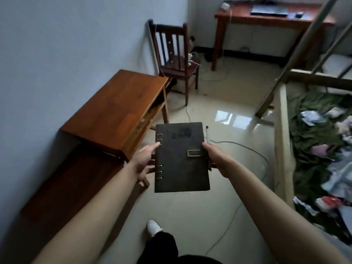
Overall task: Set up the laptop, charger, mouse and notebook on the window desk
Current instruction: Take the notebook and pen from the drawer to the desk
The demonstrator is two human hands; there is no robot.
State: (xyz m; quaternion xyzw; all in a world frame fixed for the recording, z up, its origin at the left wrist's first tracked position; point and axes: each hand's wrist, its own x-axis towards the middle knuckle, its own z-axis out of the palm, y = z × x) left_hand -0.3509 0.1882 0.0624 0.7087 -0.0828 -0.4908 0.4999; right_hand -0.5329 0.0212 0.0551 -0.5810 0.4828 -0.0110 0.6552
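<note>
Notebook (182, 159) — stiff-covered, probably light — takes an edge grip well: left hand (144, 161) pinches the ringed spine, right hand (215, 159) fingers (206, 146) curl round clasp edge and pen (208, 134); table (238, 18) at 1 o'clock.

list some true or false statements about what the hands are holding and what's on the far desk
1. The notebook is held between the left hand and the right hand. True.
2. The notebook lies open. False: it is closed, with its clasp strap across the cover.
3. The laptop on the far desk is closed. True.
4. The chair lies tipped over. False: it stands upright by the wall.
5. A pen sticks up beside the notebook at the right hand. True.
6. The mouse is in the right hand. False: the mouse sits on the far desk, right of the laptop.
</note>
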